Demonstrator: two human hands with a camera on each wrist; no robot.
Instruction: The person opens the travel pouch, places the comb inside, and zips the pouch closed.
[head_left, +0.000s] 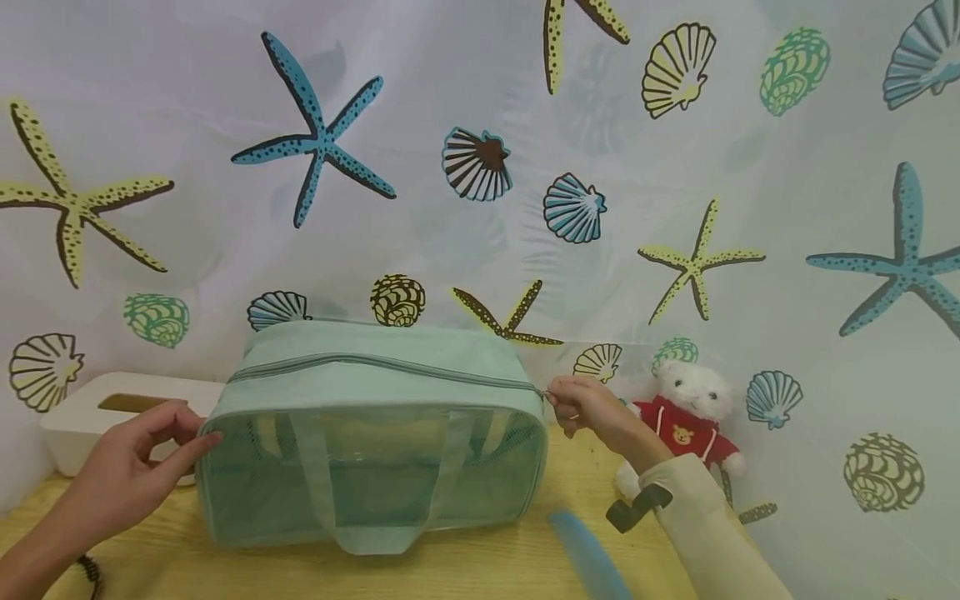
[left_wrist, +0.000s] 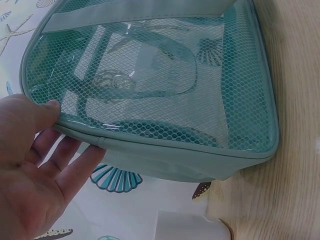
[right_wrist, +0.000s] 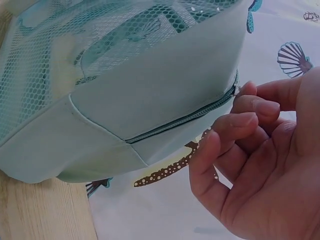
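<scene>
A mint-green toiletry bag (head_left: 382,467) with clear mesh sides and a strap handle stands upright on the wooden table. Its zipper (head_left: 390,363) runs along the top and looks closed along the visible length. At the bag's left end my left hand (head_left: 138,467) pinches the upper corner edge, thumb on the clear front and fingers behind, as the left wrist view shows. My right hand (head_left: 600,412) pinches the zipper pull at the right end, where the zipper (right_wrist: 185,120) bends down the bag's side. The pull itself is mostly hidden by the fingertips.
Behind my left hand stands a white box (head_left: 82,408) with a slot on top. A white teddy bear (head_left: 693,408) in a red hoodie sits beyond my right wrist. A blue comb-like object (head_left: 588,554) and a dark coiled cord (head_left: 90,575) lie on the table (head_left: 262,575).
</scene>
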